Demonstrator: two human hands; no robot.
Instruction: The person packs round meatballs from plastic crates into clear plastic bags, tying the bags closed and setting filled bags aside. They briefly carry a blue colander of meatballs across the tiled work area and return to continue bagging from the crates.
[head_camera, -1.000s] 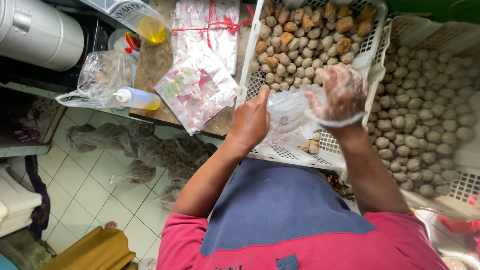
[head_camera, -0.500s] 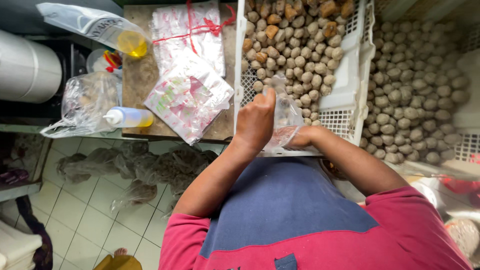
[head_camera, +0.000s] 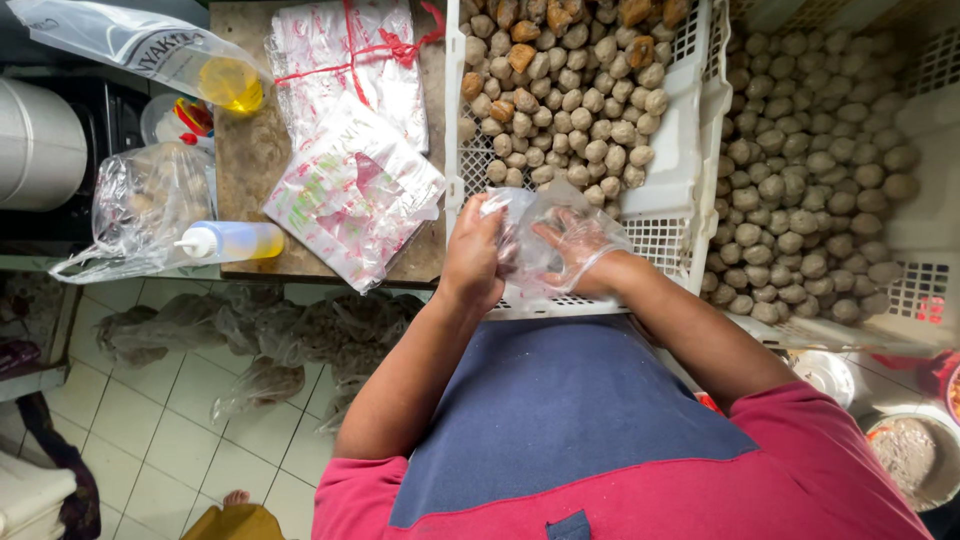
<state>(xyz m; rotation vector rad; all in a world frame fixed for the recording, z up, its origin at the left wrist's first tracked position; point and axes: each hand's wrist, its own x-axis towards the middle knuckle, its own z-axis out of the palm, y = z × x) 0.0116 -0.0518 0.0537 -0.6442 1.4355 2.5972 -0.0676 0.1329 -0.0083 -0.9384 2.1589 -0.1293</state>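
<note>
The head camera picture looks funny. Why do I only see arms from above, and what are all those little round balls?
The camera sits on the person's head and looks straight down, so you see only their arms, red shirt and blue apron. The left hand is bare. The right hand wears a thin see-through glove. Together they hold a clear plastic bag over the edge of a white plastic crate. The little balls are brownish meatballs, piled in that crate, with more in a second crate to the right. On the wooden board to the left lie stacks of printed plastic bags, and a small squeeze bottle rests at its edge.
</note>
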